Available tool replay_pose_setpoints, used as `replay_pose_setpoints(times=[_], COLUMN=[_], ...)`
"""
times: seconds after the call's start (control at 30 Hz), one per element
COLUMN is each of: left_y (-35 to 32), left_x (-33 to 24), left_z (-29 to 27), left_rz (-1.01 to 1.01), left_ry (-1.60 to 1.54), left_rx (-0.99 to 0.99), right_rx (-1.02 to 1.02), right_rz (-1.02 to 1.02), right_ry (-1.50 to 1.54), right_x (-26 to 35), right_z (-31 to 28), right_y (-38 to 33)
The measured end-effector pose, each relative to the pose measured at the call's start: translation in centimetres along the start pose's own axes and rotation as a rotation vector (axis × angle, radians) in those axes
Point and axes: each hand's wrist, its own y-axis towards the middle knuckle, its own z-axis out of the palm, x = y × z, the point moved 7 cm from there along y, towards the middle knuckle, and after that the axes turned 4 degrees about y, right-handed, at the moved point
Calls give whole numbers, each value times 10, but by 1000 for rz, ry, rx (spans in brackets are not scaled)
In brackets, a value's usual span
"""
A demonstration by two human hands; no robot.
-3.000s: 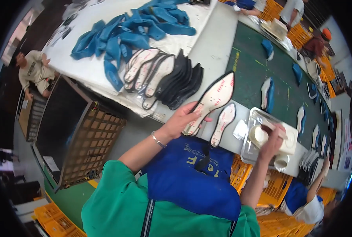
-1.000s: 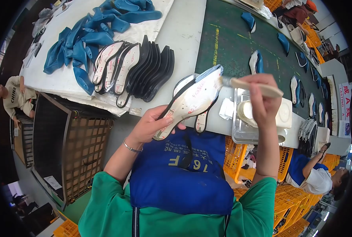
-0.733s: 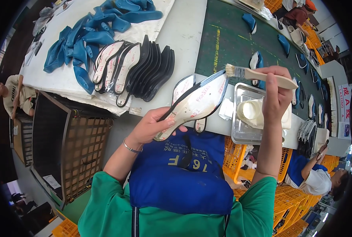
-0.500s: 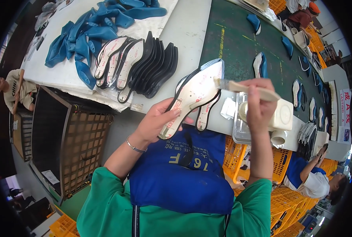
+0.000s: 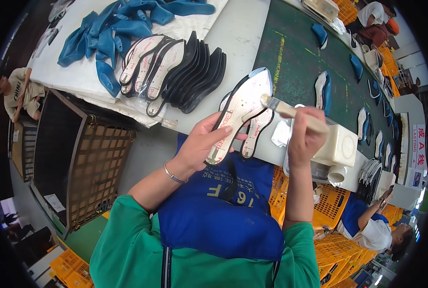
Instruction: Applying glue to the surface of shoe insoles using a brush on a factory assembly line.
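My left hand (image 5: 199, 144) grips the heel end of a white insole (image 5: 245, 98) with a black edge and red print, thumb on top and fingers underneath. Its toe end carries a pale blue patch. In my right hand (image 5: 305, 139) is a flat paintbrush (image 5: 287, 109) with a light wooden handle, its bristles touching the insole's forefoot near the right edge. Just below and beside the held insole sits a second white insole (image 5: 256, 134), partly covered. Near my right hand a white plastic bottle (image 5: 336, 146) lies at a clear tray, part of which my wrist hides.
Left of the insole stand several stacked black-edged insoles (image 5: 194, 72), with blue shoe uppers (image 5: 103, 38) heaped behind. A green conveyor belt (image 5: 290, 62) on the right carries blue shoe parts and insoles. Other people work at the far right and left; yellow crates (image 5: 331, 206) stand below.
My right hand has come left and nearer to me, and the brush handle slopes more steeply. The bristles stay on the forefoot, slightly further in from its edge. The whole view has shifted a little.
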Motion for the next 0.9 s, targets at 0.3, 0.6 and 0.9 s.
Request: replay_pose_setpoints(times=[0.3, 0.6, 0.9], left_y=[2, 0, 3], left_x=[6, 4, 5], left_z=[-5, -5, -2], left_rz=[-25, -17, -29], left_ry=[-91, -123, -57], left_rx=[-35, -14, -34], right_rx=[141, 130, 127], right_rz=[-208, -269, -227], right_ry=[-11, -276, -12], right_x=[30, 26, 39], right_z=[31, 25, 32], right_y=[-19, -7, -10])
